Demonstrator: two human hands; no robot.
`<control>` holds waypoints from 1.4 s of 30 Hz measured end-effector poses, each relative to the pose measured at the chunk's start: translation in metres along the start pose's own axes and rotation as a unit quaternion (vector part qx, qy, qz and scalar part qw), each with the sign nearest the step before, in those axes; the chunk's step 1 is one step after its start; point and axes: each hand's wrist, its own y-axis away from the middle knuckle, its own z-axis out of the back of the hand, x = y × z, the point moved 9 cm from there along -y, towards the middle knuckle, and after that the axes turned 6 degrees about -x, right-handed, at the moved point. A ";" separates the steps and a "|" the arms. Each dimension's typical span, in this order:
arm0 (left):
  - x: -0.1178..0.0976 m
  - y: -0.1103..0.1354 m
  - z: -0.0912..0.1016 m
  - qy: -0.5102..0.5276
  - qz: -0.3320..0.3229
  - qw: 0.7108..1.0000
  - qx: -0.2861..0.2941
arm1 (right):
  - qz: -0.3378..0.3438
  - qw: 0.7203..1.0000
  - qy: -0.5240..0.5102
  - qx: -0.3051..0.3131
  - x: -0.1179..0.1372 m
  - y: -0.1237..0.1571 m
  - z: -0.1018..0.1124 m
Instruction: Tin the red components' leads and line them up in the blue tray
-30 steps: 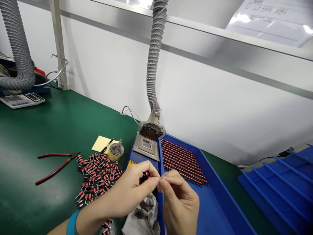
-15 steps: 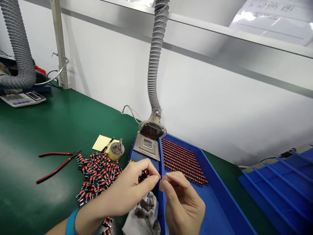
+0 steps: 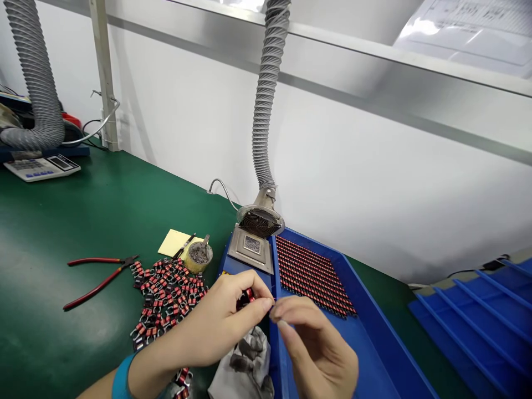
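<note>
The right hand (image 3: pixel 324 350) has shifted slightly rightward, its pinch (closed a second ago) now loosened.

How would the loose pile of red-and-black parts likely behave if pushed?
The pile of parts would probably spread piecemeal, since it lies jumbled on the flat green table. Silvery loops stick out of many pieces, so neighbours may snag. The blocky black ends suggest little rolling.

I see room to pass at left of frame, between calculator (image 3: pixel 41 168) and pliers (image 3: pixel 103 284). At centre, hose (image 3: pixel 266 111) and hood (image 3: pixel 260 219) block the way behind the plate (image 3: pixel 251 249); lower right, the right hand (image 3: pixel 318 346) and tray wall (image 3: pixel 377 327) obstruct.
</note>
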 end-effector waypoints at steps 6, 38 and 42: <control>-0.003 0.002 -0.004 -0.089 -0.025 0.995 0.028 | 0.109 0.985 0.132 -0.023 0.016 0.000 -0.002; -0.031 0.013 -0.007 -0.265 -0.258 0.929 -0.031 | 0.127 0.984 0.124 -0.023 0.017 0.002 -0.005; -0.034 0.019 -0.016 -0.352 -0.340 0.870 -0.052 | -0.137 0.990 -0.038 0.007 -0.023 0.004 -0.012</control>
